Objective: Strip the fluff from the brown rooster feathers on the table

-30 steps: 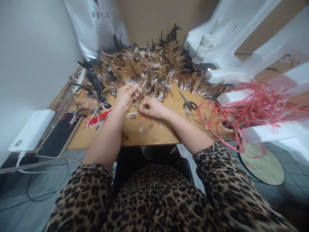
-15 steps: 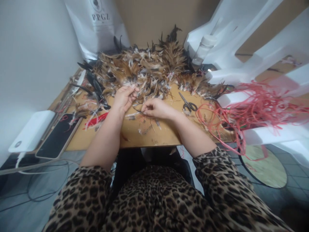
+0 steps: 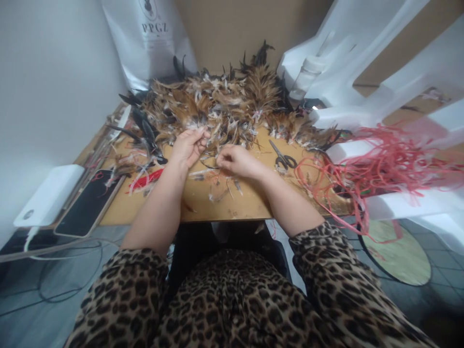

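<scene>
My left hand [image 3: 190, 146] is closed in a pinch at the near edge of a heap of brown feathers [image 3: 217, 96]. A small tuft of brown feathers [image 3: 197, 112] stands up from its fingertips. My right hand [image 3: 234, 158] is just to the right, its fingers curled and pressed together low over the table. Beside those fingertips is a thin dark strand; whatever they grip is too small to make out. Loose feather scraps [image 3: 221, 186] lie below the hands. Black-handled scissors [image 3: 282, 155] rest to the right, partly spread. A bright red bundle [image 3: 147, 180] lies left of my left forearm.
Tangled pink-red strings [image 3: 384, 164] spill over white foam pieces [image 3: 395, 205] at the right. A clear bottle [image 3: 307, 77] stands at the back right. On the left lie a phone [image 3: 87, 205] and a white power bank [image 3: 49, 195] with a cable. A white bag [image 3: 154, 53] is behind.
My right hand has shifted slightly up and to the right, a little away from the left. My left hand keeps its pinch. The view has moved very slightly.
</scene>
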A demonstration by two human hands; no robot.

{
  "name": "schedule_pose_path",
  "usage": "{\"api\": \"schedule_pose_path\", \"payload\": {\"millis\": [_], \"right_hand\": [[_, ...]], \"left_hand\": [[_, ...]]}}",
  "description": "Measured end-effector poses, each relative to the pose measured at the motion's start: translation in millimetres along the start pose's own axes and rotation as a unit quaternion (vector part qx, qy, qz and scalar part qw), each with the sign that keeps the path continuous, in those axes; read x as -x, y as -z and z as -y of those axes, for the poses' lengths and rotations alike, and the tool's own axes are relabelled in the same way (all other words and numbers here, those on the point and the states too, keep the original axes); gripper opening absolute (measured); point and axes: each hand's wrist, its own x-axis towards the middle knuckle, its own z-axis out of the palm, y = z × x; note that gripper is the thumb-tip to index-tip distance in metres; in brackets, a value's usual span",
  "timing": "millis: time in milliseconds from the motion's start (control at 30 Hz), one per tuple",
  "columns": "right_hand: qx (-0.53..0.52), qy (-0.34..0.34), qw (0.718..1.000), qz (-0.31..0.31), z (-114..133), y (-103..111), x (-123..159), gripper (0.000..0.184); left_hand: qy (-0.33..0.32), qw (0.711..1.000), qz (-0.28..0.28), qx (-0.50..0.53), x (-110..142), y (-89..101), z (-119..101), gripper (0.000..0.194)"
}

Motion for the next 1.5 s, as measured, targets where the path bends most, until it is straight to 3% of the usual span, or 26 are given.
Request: {"api": "schedule_pose_path", "payload": {"millis": [167, 367, 533, 833, 1067, 1300, 1500], "right_hand": [[-0.057, 0.011, 0.998, -0.014, -3.4, 7.6, 2.3, 0.011], [0.047, -0.006, 0.997, 0.061, -6.5, -5.0, 2.5, 0.019], [0.087, -0.020, 0.993, 0.074, -5.7, -9.2, 0.7, 0.014], [-0.123, -0.016, 0.991, -0.051, -11.8, 7.5, 1.9, 0.014], [-0.004, 0.001, 0.999, 0.037, -9.7, -2.3, 3.0, 0.015], [0.073, 0.000, 0.994, 0.077, -7.3, -8.4, 1.2, 0.012], [-0.028, 0.003, 1.000, 0.003, -4.6, 4.9, 1.9, 0.013]], "left_hand": [[0.012, 1.000, -0.002, 0.003, 0.9, -0.8, -0.8, 0.007], [0.020, 1.000, 0.013, -0.001, 1.9, -0.9, 0.1, 0.008], [0.023, 1.000, 0.020, -0.001, 1.1, 0.4, 0.7, 0.007], [0.030, 0.999, 0.018, 0.005, 2.4, 0.2, -0.1, 0.007], [0.043, 0.999, 0.008, -0.008, 3.5, -1.6, 0.0, 0.010], [0.047, 0.999, 0.021, -0.008, 4.4, -2.4, -0.4, 0.009], [0.041, 0.999, 0.020, -0.006, 3.7, -1.6, -0.2, 0.007]]}}
